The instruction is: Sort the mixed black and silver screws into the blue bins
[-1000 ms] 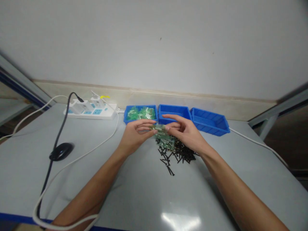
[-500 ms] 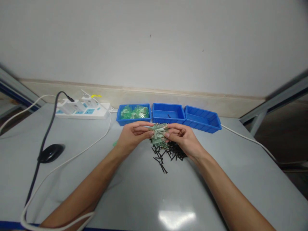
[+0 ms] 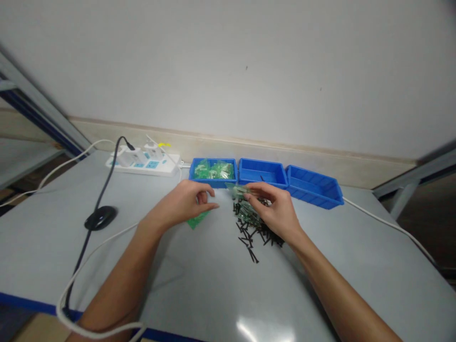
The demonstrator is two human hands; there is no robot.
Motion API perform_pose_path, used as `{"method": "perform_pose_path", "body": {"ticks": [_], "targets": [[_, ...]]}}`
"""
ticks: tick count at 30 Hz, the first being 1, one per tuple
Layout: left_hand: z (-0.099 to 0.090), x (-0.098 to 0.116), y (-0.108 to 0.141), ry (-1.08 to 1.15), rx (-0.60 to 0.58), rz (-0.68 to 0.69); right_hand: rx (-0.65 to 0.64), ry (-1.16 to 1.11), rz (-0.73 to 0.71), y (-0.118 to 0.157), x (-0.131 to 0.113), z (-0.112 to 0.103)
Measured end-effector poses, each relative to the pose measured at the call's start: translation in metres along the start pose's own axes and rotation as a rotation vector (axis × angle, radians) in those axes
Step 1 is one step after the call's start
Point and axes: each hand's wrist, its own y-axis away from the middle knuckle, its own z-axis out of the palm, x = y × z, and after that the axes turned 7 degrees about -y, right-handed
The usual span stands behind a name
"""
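Between the thumb and fingers of my right hand (image 3: 272, 206) is a small clear greenish plastic bag (image 3: 237, 191), held above a pile of black screws (image 3: 245, 236). More clear packets (image 3: 249, 213) lie on that pile, partly under my right hand. My left hand (image 3: 187, 202) is apart from the bag, thumb and fingers separated with nothing between them. Below its fingers a green plastic bag (image 3: 196, 220) lies on the table. Behind the hands, the left blue bin (image 3: 213, 183) holds several green bags (image 3: 215, 169).
A middle blue bin (image 3: 261, 167) has a dark screw in it; a right blue bin (image 3: 315, 186) stands beside it. At the left are a white power strip (image 3: 160, 166), a black mouse-like object (image 3: 100, 218) and loose cables. A wall (image 3: 228, 95) rises behind.
My left hand has let go of the plastic bag and moved left. My right hand keeps hold of it. The camera view has shifted left, so the scene sits further right.
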Motion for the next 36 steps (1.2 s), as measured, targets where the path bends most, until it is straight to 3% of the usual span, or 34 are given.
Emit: {"method": "perform_pose_path", "body": {"ticks": [5, 8, 13, 16, 19, 23, 26, 31, 36], "targets": [[-0.020, -0.021, 0.015, -0.193, -0.113, -0.157, -0.080, 0.320, -0.473, -0.039, -0.009, 0.024], [-0.018, -0.029, 0.019, -0.248, -0.211, -0.286, -0.081, 0.478, -0.610, -0.063, -0.013, 0.048], [-0.010, -0.035, 0.019, -0.245, -0.255, -0.340, -0.371, 0.800, -0.509, -0.083, -0.016, 0.078], [-0.010, -0.031, 0.019, -0.207, -0.264, -0.297, -0.462, 0.788, -0.424, -0.086, -0.011, 0.079], [-0.012, -0.023, 0.017, -0.132, -0.250, -0.242, -0.427, 0.636, -0.429, -0.085, -0.004, 0.070], [-0.013, -0.008, 0.011, 0.125, -0.146, -0.165, -0.231, 0.392, -0.469, -0.068, -0.001, 0.052], [-0.006, 0.003, 0.005, 0.390, -0.042, -0.188, -0.100, 0.206, -0.290, -0.045, -0.006, 0.037], [0.019, 0.019, -0.007, 0.676, 0.016, -0.240, -0.158, -0.212, 0.180, -0.009, -0.009, 0.010], [0.049, 0.039, -0.015, 0.925, 0.032, -0.225, -0.011, -0.481, 0.371, 0.012, 0.002, -0.013]]}}
